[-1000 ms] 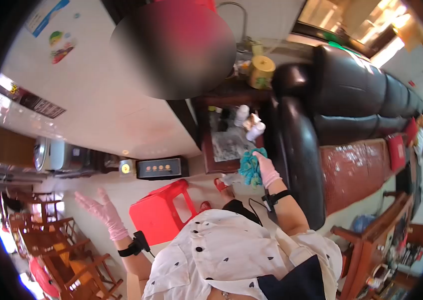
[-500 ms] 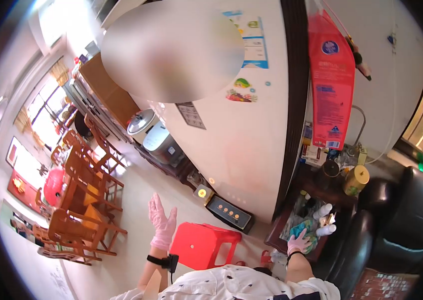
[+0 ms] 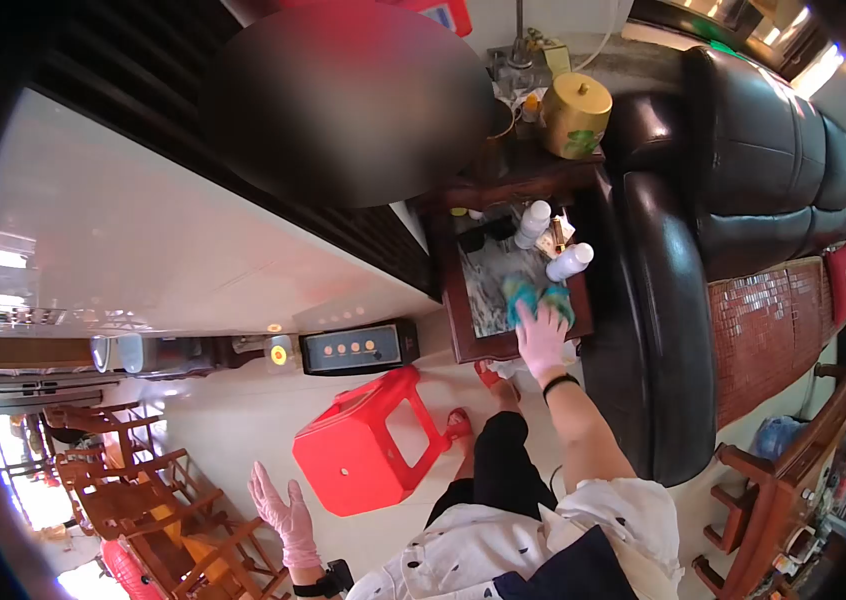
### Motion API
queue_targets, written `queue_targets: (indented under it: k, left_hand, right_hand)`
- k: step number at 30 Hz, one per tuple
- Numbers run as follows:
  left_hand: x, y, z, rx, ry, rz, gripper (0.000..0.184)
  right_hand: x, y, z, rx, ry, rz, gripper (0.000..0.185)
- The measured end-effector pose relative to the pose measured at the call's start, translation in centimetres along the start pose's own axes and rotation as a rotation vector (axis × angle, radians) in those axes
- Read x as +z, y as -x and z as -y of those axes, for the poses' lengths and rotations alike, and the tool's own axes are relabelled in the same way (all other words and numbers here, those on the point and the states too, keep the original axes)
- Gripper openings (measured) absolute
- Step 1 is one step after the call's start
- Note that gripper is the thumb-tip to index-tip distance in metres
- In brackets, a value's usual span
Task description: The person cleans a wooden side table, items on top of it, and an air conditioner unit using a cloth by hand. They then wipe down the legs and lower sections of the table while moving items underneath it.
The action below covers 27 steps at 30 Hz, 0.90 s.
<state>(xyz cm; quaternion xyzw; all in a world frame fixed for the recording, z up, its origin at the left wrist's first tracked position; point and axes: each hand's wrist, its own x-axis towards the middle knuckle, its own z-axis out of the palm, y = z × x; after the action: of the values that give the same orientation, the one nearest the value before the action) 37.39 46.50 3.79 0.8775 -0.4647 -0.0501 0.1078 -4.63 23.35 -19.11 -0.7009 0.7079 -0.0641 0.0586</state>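
Note:
My right hand, in a pale pink glove, rests on a blue-green cloth on the marble top of a dark wooden side table. Its fingers press on the cloth, which shows on both sides of them. Just beyond stand two white bottles, near some small items that I cannot make out. My left hand, also gloved in pink, is held out in the air at the lower left. Its fingers are stretched and it holds nothing. A red plastic stool is nearest to it.
A black leather sofa adjoins the side table on the right. Behind the table's top stands a gold lidded canister. A black panel with round knobs lies left of the table. Wooden chairs are at the lower left.
My view has turned right and down towards the side table and sofa. My right hand stays at the blue-green cloth. My left hand stays raised and empty, now lower in view.

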Motion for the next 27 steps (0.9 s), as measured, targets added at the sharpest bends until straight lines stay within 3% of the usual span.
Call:
queue_targets:
  k: [1,3,7,9,11,12,15,17,18,19,22,23,25,27]
  left_hand:
    - [0.4,0.6,0.7,0.019,-0.018,0.017,0.069]
    - [2.3,1.7,1.4,0.016,0.006,0.051,0.069]
    - [5.6,2.5,1.7,0.072,0.112,0.16,0.068]
    - [5.2,2.1,-0.7,0.06,0.107,0.182,0.068]
    - [5.5,1.5,-1.9,0.059,0.081,0.181,0.067]
    - [5.4,1.5,-2.3,0.061,0.081,0.188,0.067]
    - [5.5,0.3,-2.8,0.044,0.036,0.205,0.066]
    - [5.8,0.6,-2.6,0.051,0.075,0.207,0.064]
    - [6.1,0.6,-2.6,0.053,0.065,0.213,0.062]
    - [6.4,0.6,-2.7,0.07,0.06,0.212,0.062]
    - [6.7,0.7,-3.8,0.057,0.04,0.25,0.059]
    - [6.6,0.8,-4.2,0.056,0.037,0.258,0.059]
    - [6.7,0.8,-5.3,0.102,0.063,0.269,0.059]
    - [7.4,0.7,-5.9,0.114,0.054,0.286,0.059]
  right_hand:
    - [0.1,-1.3,0.8,-0.004,0.009,0.008,0.046]
    - [0.4,-4.1,5.0,0.224,0.015,-0.041,0.048]
    - [3.0,-0.5,10.0,-0.132,0.013,0.005,0.05]
    - [2.7,-0.3,10.1,-0.146,-0.037,0.055,0.048]
    - [1.5,-3.2,9.6,-0.111,-0.087,0.249,0.048]
    - [1.0,-4.9,9.9,-0.065,-0.099,0.149,0.037]
    - [-4.3,-11.9,12.1,-0.095,0.054,0.244,0.022]
    - [-2.5,-17.2,11.4,0.097,-0.272,0.215,0.019]
    - [0.2,-18.8,10.5,0.058,-0.073,0.05,0.016]
    - [1.7,-19.3,9.8,0.074,-0.079,0.044,0.016]
    - [5.6,-20.3,8.0,-0.116,0.07,-0.051,0.009]
    - [5.0,-19.6,7.6,-0.113,0.071,-0.043,0.009]
    - [1.9,-17.3,6.7,-0.512,0.141,-0.063,0.008]
    - [-0.5,-14.0,6.2,-0.567,0.085,0.005,0.008]
